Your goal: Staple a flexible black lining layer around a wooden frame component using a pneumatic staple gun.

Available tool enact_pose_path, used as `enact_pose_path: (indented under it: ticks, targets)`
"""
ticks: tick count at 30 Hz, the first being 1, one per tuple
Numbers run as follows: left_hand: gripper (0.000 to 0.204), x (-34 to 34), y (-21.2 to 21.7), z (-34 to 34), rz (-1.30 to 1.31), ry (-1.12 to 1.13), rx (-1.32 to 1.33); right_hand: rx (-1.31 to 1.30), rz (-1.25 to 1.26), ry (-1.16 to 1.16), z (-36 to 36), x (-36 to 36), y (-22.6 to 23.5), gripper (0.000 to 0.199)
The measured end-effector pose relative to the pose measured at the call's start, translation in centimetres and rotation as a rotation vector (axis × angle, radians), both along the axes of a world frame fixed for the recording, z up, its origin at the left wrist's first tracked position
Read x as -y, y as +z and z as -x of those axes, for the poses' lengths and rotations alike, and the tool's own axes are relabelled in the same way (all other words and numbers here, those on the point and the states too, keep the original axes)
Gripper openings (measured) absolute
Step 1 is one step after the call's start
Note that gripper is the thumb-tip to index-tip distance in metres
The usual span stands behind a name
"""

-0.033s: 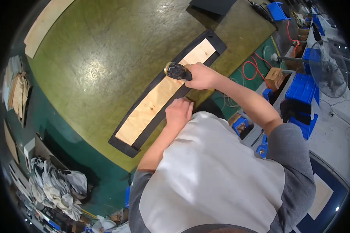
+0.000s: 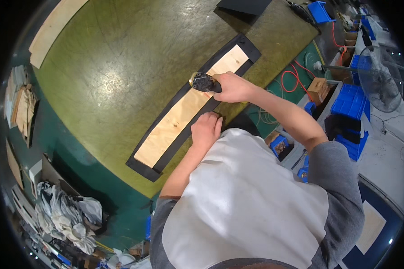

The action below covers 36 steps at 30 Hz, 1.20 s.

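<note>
A long, pale wooden board (image 2: 174,121) lies slantwise on a larger strip of black fabric (image 2: 165,162), which shows along its edges. My right hand (image 2: 231,86) is closed round the handle of a black staple gun (image 2: 203,82), whose head is over the board, across its far long edge. The gun's nose is hidden beneath it. At the near edge of the fabric my left hand (image 2: 205,129) has its fingers curled over the black material; the fingertips are partly hidden.
The pieces lie on a greenish table (image 2: 107,103). A pale board (image 2: 54,33) is at its far left and a black sheet (image 2: 244,6) at its far edge. On the right are blue bins (image 2: 347,101), a fan (image 2: 381,78) and a red hose (image 2: 290,81). Crumpled cloth (image 2: 67,215) lies lower left.
</note>
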<state>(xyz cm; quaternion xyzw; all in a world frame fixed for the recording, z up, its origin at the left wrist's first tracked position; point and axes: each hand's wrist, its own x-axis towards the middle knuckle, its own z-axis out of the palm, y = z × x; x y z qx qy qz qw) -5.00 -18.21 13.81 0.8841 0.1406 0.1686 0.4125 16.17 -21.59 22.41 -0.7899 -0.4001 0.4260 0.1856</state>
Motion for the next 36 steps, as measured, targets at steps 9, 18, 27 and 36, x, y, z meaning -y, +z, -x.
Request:
enact_pose_path:
  ticks: [9,18,27,36]
  targets:
    - [0.029,1.7,2.0,1.1,1.515,0.765,-0.292,1.148,-0.265,0.247,-14.4,2.4,1.3,0.044]
    - [0.019,6.1,-0.8,-1.5,1.873,1.201,0.41,0.381,-0.478,0.697,-1.9,-5.2,-8.1,0.027]
    - [0.035,5.9,-0.8,-2.5,1.626,1.232,0.568,-0.069,-0.311,0.851,-3.4,-8.3,-7.2,0.025]
    - [0.026,-11.6,11.2,-3.8,0.739,1.156,0.642,-0.664,-0.686,0.104,1.6,-10.6,1.3,0.014]
